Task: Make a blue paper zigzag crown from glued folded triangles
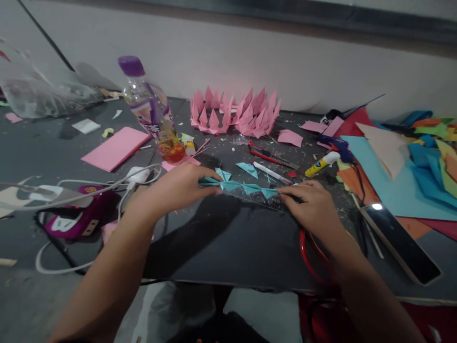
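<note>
A strip of folded teal paper with several pointed folds stretches between my two hands above the table. My left hand pinches its left end, and my right hand pinches the right end. Just beyond the strip lie loose teal folded triangles and a white marker pen. Behind these rests a red utility knife. A yellow glue stick lies beyond my right hand. Red-handled scissors seem to lie under my right wrist, with only red loops showing.
Two pink folded-paper rings stand by the wall. A purple-capped bottle stands back left, near pink paper. On the left, white cables run to a purple power strip. A phone and coloured sheets lie right.
</note>
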Available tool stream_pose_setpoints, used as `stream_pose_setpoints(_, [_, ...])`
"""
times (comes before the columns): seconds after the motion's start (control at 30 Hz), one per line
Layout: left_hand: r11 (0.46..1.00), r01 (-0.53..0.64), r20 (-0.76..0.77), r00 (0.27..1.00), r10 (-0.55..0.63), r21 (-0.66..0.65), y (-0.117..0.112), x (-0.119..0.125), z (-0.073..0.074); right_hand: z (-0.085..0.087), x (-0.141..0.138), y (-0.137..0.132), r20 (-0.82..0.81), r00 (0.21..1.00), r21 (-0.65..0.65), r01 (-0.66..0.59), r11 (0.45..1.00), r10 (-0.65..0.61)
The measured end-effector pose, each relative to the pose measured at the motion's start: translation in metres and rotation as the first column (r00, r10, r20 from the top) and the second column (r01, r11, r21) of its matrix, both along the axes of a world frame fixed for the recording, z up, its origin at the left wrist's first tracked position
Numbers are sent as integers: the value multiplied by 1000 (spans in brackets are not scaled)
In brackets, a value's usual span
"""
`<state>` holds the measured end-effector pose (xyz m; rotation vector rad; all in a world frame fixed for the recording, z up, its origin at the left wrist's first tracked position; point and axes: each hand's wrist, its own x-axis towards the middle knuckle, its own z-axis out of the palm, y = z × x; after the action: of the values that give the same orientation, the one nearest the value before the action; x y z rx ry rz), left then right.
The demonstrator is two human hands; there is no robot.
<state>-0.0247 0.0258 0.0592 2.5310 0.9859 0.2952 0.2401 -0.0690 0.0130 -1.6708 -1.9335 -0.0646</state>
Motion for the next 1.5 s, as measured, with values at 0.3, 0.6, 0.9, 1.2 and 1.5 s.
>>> stream_pose_setpoints(0.3, [991,56,21,998,-53,-123,-1,12,-9,0,14,-3,93,980,-198,-156,968,177])
stream_pose_setpoints(0.6, [990,63,129,991,-47,-123,-4,16,-11,5,-1,-2,163,942,-104,-280,954,294])
stream_pose_setpoints(0.9, [969,230,15,973,-232,89,-12,23,-17,7,-11,-2,277,888,9,-384,923,366])
stream_pose_setpoints(1.2, [996,88,56,995,-87,-20,6,9,-13,11,10,-4,-19,990,-132,-143,981,142])
stream_pose_setpoints(1.5, [904,231,145,971,-190,-361,8,1,-4,18,24,-5,-691,717,-518,-410,751,-85])
